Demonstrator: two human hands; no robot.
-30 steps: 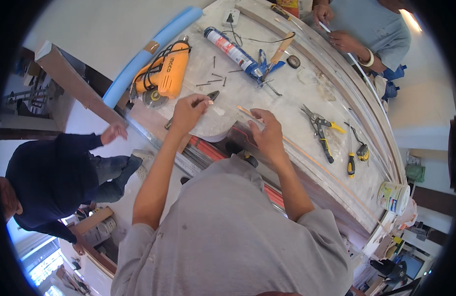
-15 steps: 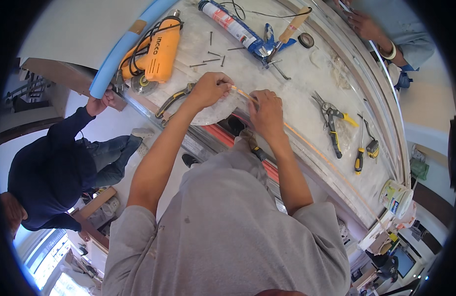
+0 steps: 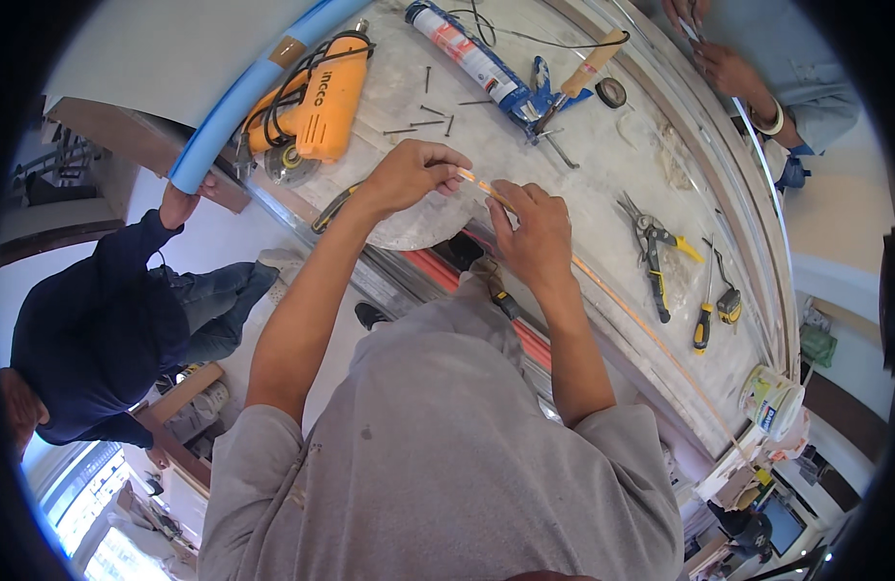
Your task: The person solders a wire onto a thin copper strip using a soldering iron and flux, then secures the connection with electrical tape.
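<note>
My left hand pinches the end of a thin orange strip, which runs diagonally along the near edge of the dusty worktable. Just right of it, my right hand grips the same strip with curled fingers; the two hands are a short distance apart. Beneath my left forearm lies a yellow-and-black tool, partly hidden. Beyond my hands are several loose screws or nails. To the right rest snips, a screwdriver and a tape measure.
An orange heat gun, caulking gun and tape roll lie farther back. A co-worker at left touches a blue tube; another's hands hold a strip at upper right. A bucket stands at right.
My left hand has moved rightward and forward onto the strip, closer to my right hand, which has shifted slightly. The left co-worker's hand has risen to the blue tube.
</note>
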